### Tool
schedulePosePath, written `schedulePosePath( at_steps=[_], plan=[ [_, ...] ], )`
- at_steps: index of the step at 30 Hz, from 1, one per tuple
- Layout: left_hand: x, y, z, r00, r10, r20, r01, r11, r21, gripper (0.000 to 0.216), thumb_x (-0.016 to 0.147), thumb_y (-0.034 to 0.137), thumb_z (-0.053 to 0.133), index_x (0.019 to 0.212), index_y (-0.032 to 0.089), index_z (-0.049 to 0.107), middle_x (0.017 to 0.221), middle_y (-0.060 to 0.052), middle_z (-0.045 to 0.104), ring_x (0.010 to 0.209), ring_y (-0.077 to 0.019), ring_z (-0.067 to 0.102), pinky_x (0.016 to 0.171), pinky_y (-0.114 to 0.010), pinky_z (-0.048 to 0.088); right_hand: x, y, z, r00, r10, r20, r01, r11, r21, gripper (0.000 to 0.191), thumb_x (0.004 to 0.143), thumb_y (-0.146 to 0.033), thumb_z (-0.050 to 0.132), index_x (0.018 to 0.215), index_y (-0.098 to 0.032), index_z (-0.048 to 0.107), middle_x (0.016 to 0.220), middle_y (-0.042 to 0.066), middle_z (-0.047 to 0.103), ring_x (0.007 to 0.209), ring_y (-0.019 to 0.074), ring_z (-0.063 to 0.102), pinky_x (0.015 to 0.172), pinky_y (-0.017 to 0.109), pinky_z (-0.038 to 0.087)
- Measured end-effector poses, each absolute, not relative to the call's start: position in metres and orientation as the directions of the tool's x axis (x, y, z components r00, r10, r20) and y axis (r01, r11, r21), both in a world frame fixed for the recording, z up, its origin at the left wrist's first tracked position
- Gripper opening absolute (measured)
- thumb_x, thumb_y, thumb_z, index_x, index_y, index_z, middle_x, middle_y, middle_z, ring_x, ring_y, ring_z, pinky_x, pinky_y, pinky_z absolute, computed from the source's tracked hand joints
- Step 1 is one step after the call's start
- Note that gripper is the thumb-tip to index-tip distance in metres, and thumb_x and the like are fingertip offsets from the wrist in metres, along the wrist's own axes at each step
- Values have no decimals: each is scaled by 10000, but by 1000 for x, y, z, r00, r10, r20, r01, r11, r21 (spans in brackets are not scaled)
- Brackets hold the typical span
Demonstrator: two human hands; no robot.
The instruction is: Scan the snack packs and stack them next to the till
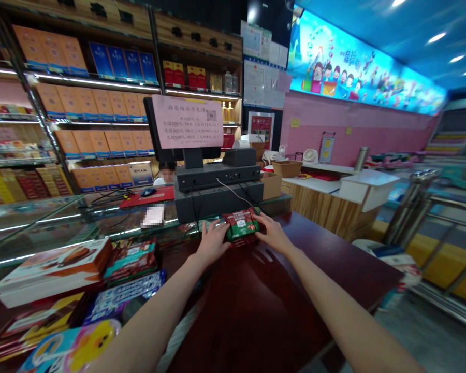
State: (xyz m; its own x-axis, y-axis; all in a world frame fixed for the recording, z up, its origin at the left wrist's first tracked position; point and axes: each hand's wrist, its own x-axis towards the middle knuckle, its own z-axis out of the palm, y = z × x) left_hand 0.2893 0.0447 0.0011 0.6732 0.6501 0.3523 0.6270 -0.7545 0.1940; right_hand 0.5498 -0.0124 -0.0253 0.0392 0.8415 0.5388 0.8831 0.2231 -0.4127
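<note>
A red and green snack packet (241, 224) lies on the dark wooden counter, on top of what look like more red packs, in front of the cash register. My left hand (213, 235) holds its left side, thumb at the near edge and fingers stretched forward. From the other side, my right hand (272, 231) grips the right end with its fingertips. To the left of my left forearm lie a brown and teal snack packet (132, 257), a blue and white pack (126, 295) and stacked white boxes (52, 272).
A grey cash register (217, 178) with a pink price sign (190, 122) stands just beyond the packet. The glass display counter (34, 223) runs along the left. A person's head (165, 173) shows behind it. Metal railings (450, 248) stand at right.
</note>
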Motion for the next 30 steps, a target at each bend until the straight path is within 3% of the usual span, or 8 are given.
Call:
schedulePosePath(
  at_steps=[21,30],
  plan=[
    [301,62,-16,638,715,285,654,-699,291,586,827,270,637,1400,261,513,1461,-70,562,1446,-338,353,1183,-710,103,560,7,-29,79,917,392,835,155,-529,592,768,-196,610,1359,-205,594,1428,104,592,1440,294,415,1178,502,338],
    [302,65,-20,634,732,249,664,-681,310,592,825,303,639,1400,264,505,1470,-57,555,1449,-311,351,1191,-690,104,566,15,-39,93,920,380,781,170,-601,551,793,-218,584,1343,-208,588,1346,78,658,1388,247,492,1212,469,306]
  ],
)
